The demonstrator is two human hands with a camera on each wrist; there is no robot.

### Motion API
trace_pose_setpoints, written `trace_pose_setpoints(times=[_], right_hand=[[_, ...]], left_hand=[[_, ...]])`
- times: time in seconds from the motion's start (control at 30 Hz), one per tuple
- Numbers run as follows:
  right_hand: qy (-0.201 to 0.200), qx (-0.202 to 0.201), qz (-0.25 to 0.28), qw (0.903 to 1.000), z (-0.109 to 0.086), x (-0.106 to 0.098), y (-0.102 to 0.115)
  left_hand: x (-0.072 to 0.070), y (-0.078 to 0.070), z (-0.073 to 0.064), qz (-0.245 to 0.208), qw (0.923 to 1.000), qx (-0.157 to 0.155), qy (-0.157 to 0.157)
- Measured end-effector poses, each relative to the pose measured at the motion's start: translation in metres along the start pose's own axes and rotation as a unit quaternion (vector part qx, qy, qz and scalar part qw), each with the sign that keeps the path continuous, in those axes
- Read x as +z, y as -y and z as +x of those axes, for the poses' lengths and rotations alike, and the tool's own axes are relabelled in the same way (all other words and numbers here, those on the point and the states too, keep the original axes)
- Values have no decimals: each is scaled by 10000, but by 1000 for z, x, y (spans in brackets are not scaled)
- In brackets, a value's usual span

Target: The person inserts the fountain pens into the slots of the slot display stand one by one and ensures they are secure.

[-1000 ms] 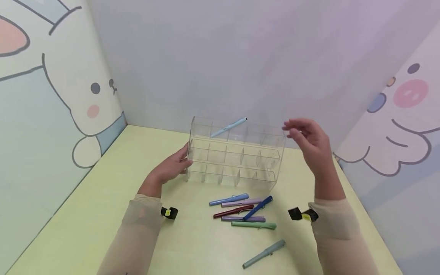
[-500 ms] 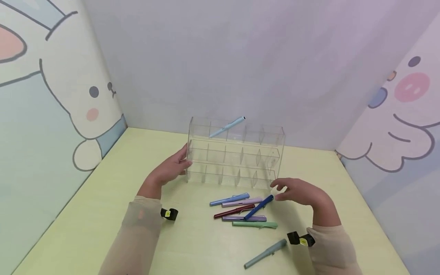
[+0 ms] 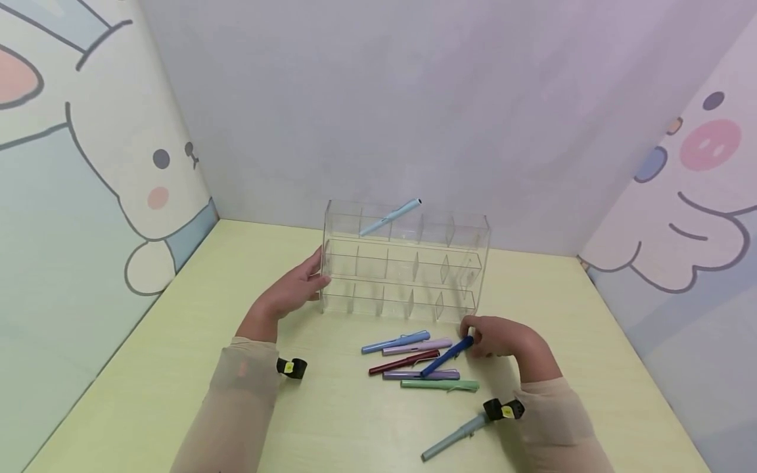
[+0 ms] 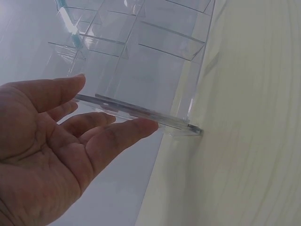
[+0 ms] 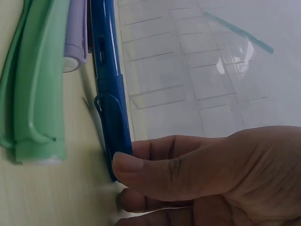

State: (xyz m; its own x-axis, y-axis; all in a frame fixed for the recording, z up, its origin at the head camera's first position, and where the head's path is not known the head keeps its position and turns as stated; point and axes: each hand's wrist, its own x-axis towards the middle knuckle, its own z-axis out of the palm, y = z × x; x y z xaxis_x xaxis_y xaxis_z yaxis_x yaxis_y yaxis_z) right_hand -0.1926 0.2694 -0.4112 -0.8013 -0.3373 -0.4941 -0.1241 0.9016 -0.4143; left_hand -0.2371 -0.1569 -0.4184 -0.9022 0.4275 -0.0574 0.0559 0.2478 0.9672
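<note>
A clear acrylic pen organizer with tiered, divided rows stands upright at the back of the table. My left hand holds its left side panel, thumb and fingers on either face of the panel in the left wrist view. With thumb and fingers, my right hand pinches the clip end of a dark blue pen, whose other end slants across the loose pens. A light blue pen leans in the organizer's top row.
Near the blue pen lie a blue pen, a pink pen, a dark red pen, a purple pen and a green pen. A grey-green pen lies nearer, partly under the right wrist camera.
My right hand has come down from beside the organizer's upper right corner and taken hold of the dark blue pen's end. The left hand keeps its place on the side panel.
</note>
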Motion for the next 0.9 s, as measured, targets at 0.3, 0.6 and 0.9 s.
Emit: trace_pose_setpoints(times=[0.3,0.6,0.9], right_hand=[[-138,-113,-287,9994,-1,0,1],[-229,-227,17,9995,-13,-15,-3],[-594,-798,285,9946,-28,-30,-4]], left_hand=[[1,-1,0,-44,10000,45,16],[1,-1,-1,60,10000,26,-7],[1,-3,-2,44,10000,-51,7]])
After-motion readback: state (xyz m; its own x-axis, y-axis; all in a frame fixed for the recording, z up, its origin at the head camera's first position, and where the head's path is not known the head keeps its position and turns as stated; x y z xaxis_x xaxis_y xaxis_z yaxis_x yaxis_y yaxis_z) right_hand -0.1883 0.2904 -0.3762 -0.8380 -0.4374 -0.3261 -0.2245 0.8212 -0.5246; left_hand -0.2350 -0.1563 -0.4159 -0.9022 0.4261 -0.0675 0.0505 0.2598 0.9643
